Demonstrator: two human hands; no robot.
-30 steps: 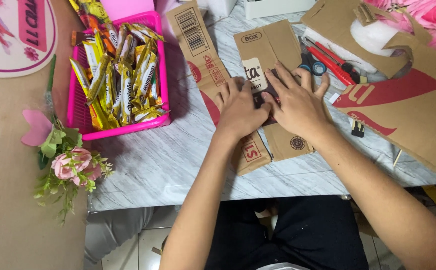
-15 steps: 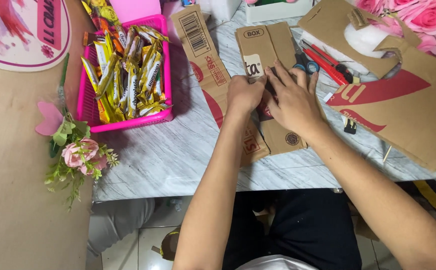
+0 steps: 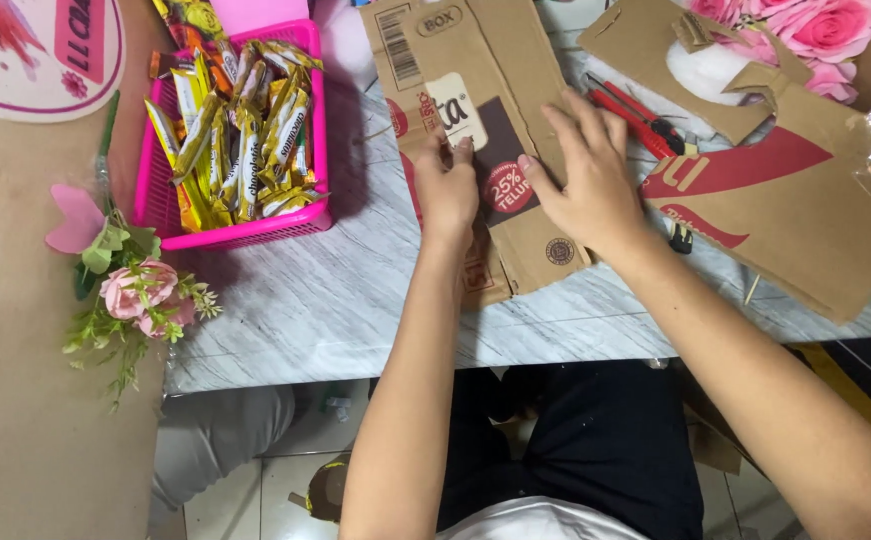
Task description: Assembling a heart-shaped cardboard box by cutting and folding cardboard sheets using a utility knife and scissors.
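I see both hands pressed flat on a flattened cardboard box [image 3: 501, 150] lying across the middle of the marble worktop [image 3: 306, 300], reaching toward its far edge. My left hand [image 3: 446, 185] rests palm down with fingers loosely curled, grasping nothing. My right hand [image 3: 591, 180] lies spread open beside it. A red utility knife [image 3: 636, 112] sits just right of that hand. A pink basket [image 3: 161, 190] of snack bars stands near the worktop's left edge.
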